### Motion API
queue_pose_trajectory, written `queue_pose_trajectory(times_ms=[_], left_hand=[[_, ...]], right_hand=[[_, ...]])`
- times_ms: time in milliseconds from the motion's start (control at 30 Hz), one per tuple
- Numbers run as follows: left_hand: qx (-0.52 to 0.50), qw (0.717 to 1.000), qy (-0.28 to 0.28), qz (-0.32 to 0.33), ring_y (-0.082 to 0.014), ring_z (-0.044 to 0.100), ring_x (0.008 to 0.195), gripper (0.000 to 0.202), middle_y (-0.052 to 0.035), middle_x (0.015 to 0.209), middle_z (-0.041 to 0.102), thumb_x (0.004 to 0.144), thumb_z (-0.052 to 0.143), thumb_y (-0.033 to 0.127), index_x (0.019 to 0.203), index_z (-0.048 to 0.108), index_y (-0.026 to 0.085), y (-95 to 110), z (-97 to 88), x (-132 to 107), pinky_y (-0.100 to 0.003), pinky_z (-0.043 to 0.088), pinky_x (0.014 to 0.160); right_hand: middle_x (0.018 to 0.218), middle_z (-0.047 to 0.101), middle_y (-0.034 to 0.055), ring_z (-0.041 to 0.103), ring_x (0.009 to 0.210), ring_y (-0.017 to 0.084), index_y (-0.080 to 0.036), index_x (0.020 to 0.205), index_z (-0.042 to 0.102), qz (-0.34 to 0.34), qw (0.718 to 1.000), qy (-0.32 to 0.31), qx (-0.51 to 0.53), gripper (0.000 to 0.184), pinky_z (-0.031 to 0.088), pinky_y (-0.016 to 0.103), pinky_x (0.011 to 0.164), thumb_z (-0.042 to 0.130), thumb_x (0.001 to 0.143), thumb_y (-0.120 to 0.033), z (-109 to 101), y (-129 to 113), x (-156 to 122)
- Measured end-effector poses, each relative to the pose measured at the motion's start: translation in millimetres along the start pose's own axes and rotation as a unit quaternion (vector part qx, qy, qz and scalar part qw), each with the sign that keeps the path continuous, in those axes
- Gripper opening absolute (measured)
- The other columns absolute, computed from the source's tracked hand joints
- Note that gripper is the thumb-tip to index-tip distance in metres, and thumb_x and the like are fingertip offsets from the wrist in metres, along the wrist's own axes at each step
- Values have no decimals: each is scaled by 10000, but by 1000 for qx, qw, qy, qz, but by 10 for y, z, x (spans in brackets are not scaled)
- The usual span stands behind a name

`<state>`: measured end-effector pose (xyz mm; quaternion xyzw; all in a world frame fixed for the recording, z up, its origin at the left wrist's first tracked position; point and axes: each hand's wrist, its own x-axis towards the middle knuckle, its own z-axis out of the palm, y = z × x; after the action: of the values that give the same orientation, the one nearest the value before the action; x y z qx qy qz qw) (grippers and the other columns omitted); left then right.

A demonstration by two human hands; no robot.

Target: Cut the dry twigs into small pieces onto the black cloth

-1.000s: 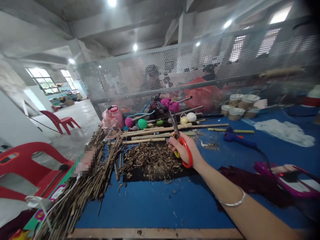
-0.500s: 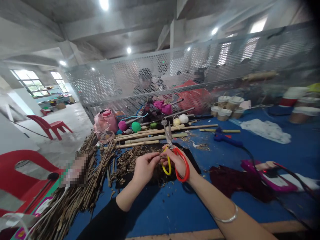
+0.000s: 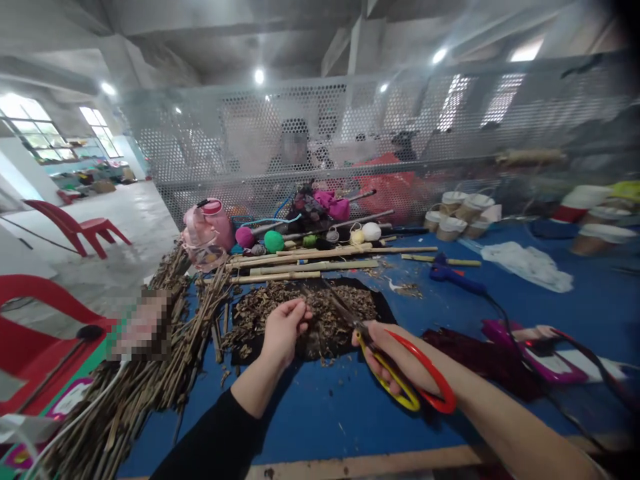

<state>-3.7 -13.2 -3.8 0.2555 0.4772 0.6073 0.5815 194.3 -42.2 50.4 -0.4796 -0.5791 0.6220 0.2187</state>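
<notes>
My right hand [image 3: 395,357] grips a pair of scissors [image 3: 407,400] with one red and one yellow handle. The blades are parted and point up and left over a heap of brown dried bits [image 3: 345,303]. My left hand [image 3: 285,330] is closed in a pinch at the near left side of that heap; whatever its fingertips hold is too small to make out. The heap lies on a black cloth [image 3: 385,313] spread on the blue tabletop [image 3: 300,417].
Bundled brown twigs [image 3: 150,367] lie on the left. Behind the heap are bamboo sticks [image 3: 320,265], yarn balls [image 3: 273,241] and a pink bag [image 3: 205,237]. A blue glue gun [image 3: 457,275], plastic bag [image 3: 527,263] and paper cups [image 3: 453,227] occupy the right. Mesh screens the back.
My hands have moved apart. The scissors swung from pointing upright to leaning forward-left, and their handles came down to the right. My left hand shifted slightly left.
</notes>
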Motion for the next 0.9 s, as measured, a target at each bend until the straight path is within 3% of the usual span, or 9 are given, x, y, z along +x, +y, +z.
queue_pose_trajectory(times_ms=[67, 133, 367, 600, 800, 900], left_hand=[[-12, 1000, -10, -21, -62, 616, 637, 218, -51, 751, 663, 674, 700, 162, 867, 612, 112, 4, 21, -27, -112, 455, 517], [-10, 999, -23, -39, -70, 629, 654, 221, -65, 757, 674, 679, 689, 124, 880, 600, 106, 5, 40, -59, -121, 468, 551], [66, 996, -67, -9, -94, 608, 548, 345, -20, 613, 652, 606, 748, 188, 847, 505, 139, -17, 31, -92, -149, 426, 470], [98, 991, -90, 7, -85, 551, 456, 362, 17, 492, 600, 557, 767, 242, 740, 467, 159, -72, -3, -48, -157, 377, 439], [75, 995, -65, 30, -91, 577, 481, 343, 4, 521, 614, 567, 764, 243, 729, 475, 154, -69, 1, -34, -160, 378, 456], [66, 996, -63, 22, -109, 606, 518, 354, 3, 520, 612, 563, 771, 234, 724, 466, 157, -72, 4, -34, -163, 395, 472]], right_hand=[[497, 451, -49, 386, 352, 56, -184, 842, 522, 58, 998, 4, -33, 587, 333, 167, 324, 363, 733, -739, 15, 42, -45], [485, 443, -53, 375, 338, 52, -185, 828, 527, 74, 995, 18, -59, 585, 329, 161, 315, 350, 742, -736, 46, 76, -39], [483, 419, -57, 358, 325, 59, -187, 806, 530, 7, 987, 45, -151, 591, 304, 176, 292, 316, 755, -735, 163, 78, 72], [442, 411, -31, 379, 404, 86, -174, 586, 510, -76, 965, 65, -242, 560, 309, 220, 402, 332, 809, -656, 185, 101, 109], [490, 393, -51, 348, 413, 85, -183, 731, 518, -59, 972, 50, -220, 555, 286, 221, 408, 277, 813, -676, 173, 118, 28], [518, 405, -45, 358, 454, 90, -191, 712, 489, -77, 964, 45, -249, 545, 298, 223, 438, 269, 815, -678, 180, 87, -15]])
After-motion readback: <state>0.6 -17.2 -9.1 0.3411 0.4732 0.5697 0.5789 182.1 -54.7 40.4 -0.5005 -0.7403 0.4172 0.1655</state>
